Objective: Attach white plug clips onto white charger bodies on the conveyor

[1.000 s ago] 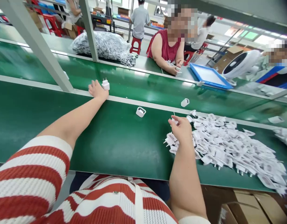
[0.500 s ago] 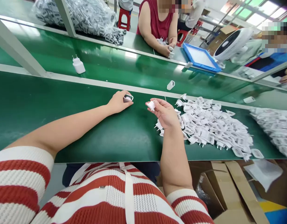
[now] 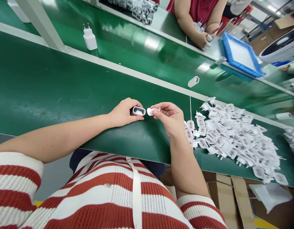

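Observation:
My left hand (image 3: 125, 112) is wrapped round a white charger housing (image 3: 142, 111), its open end facing right and dark parts showing inside. Just to the right, my right hand (image 3: 169, 117) pinches a white plug cover (image 3: 150, 111) with pins between thumb and fingers. A small gap separates the cover from the housing's opening. To the right of my right hand lies a wide pile of similar white plug covers (image 3: 235, 133) on the green table.
An assembled white charger (image 3: 90, 38) stands on the green belt (image 3: 137, 47) beyond the pale rail. An open housing (image 3: 193, 81) lies there too. Across it, a co-worker's hands (image 3: 205, 39) hold white parts beside a blue tray (image 3: 242, 55). Cardboard boxes (image 3: 229, 197) sit below the table at right.
My right hand has turned the plug cover and brought it closer to the housing. The housing's open end now faces more toward the cover. The camera view has shifted and tilted.

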Motion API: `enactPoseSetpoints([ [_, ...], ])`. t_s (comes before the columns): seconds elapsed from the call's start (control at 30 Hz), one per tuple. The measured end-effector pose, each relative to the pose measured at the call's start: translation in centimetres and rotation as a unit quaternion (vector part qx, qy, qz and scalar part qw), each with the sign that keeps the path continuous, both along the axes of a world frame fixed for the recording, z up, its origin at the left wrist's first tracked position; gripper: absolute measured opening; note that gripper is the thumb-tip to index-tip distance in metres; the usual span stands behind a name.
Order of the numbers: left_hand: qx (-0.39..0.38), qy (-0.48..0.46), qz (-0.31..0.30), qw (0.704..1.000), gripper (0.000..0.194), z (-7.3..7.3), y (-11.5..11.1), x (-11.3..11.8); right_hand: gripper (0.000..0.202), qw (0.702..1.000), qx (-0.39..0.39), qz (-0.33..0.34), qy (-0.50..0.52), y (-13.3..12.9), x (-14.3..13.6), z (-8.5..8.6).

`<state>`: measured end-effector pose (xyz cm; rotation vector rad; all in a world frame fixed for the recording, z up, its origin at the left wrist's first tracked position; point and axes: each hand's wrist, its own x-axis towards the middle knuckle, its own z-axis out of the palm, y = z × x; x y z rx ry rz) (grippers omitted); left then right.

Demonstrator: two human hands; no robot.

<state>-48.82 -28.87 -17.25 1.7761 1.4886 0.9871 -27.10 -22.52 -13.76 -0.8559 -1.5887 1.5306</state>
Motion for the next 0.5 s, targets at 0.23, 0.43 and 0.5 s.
enactPoseSetpoints([
  [0.23,0.031,0.011,-0.025,0.999,0.1,0.0,-0.3,0.4,0.035,0.998,-0.063,-0.018,-0.02,0.2,-0.5,-0.3],
  [0.43,0.015,-0.037,0.067,0.997,0.062,-0.2,-0.1,1.2,0.035,0.994,-0.099,-0.01,-0.035,0.2,-0.6,-0.8],
  [0.5,0.009,-0.089,-0.008,0.996,0.05,-0.2,0.1,0.8,0.032,0.996,-0.084,-0.012,-0.018,0.2,-0.5,-0.8],
])
